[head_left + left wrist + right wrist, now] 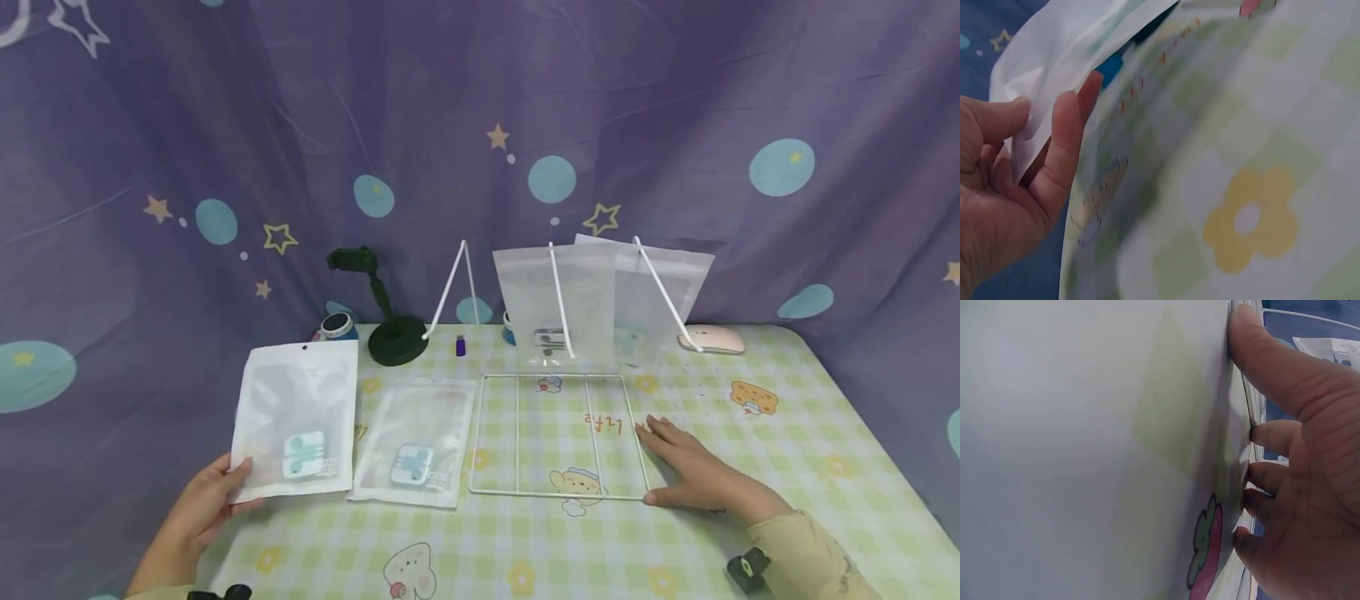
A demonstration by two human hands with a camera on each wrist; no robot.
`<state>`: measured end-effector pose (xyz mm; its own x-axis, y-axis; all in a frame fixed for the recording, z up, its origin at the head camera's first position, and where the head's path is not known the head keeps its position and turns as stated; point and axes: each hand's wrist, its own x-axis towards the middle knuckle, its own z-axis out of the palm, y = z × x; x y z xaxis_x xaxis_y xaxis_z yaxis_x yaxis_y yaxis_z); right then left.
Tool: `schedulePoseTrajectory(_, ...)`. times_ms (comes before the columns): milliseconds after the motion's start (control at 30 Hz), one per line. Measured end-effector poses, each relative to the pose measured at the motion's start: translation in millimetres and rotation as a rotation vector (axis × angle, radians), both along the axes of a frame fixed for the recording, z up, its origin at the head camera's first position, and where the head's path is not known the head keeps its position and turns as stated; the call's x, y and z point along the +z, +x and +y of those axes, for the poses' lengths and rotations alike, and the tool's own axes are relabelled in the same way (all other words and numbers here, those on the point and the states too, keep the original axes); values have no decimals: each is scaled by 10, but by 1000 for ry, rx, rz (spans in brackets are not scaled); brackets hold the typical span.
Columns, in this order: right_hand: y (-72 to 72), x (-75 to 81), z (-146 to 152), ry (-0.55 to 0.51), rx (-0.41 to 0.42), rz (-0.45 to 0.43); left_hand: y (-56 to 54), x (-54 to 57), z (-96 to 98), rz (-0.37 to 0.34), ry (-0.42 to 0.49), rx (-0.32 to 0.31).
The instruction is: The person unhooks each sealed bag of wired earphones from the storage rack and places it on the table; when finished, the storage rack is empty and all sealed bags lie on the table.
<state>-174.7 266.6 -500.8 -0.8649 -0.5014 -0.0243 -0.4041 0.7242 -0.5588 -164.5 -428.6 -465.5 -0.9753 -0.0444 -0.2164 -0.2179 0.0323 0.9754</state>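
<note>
My left hand [206, 500] pinches the lower left corner of a white zip pouch [292, 387] between thumb and fingers. A small case with pale green earphones [304, 455] shows through the pouch's front. In the left wrist view the pouch's edge [1041, 94] lies under the thumb. A similar earphone pouch [423, 417] lies flat just right of the held one. My right hand [693, 471] rests on the tablecloth, fingers spread, with thumb and fingertips right at the right side of a white wire rack [555, 495].
Two pouches, one in front [521, 287] and one behind [678, 279], hang on the rack's upright prongs. Behind stand a dark green stand [397, 340], a blue USB stick [461, 346] and a pink mouse [716, 339]. A purple curtain [450, 100] backs the table.
</note>
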Motion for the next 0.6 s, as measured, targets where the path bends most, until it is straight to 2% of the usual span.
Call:
schedulePoseTrajectory(167,1,17,1,-1,1,-15,-61,-76,-104,-117,-101,-14)
schedulePoseTrajectory(333,5,33,-3,-19,14,-32,-183,-86,-197,-218,-245,-69)
schedulePoseTrajectory(433,4,31,-2,-15,12,-31,-238,-74,-238,-255,-289,-85)
schedulePoseTrajectory(600,6,13,-2,-10,4,-29,-273,-89,-243,-264,-326,-107)
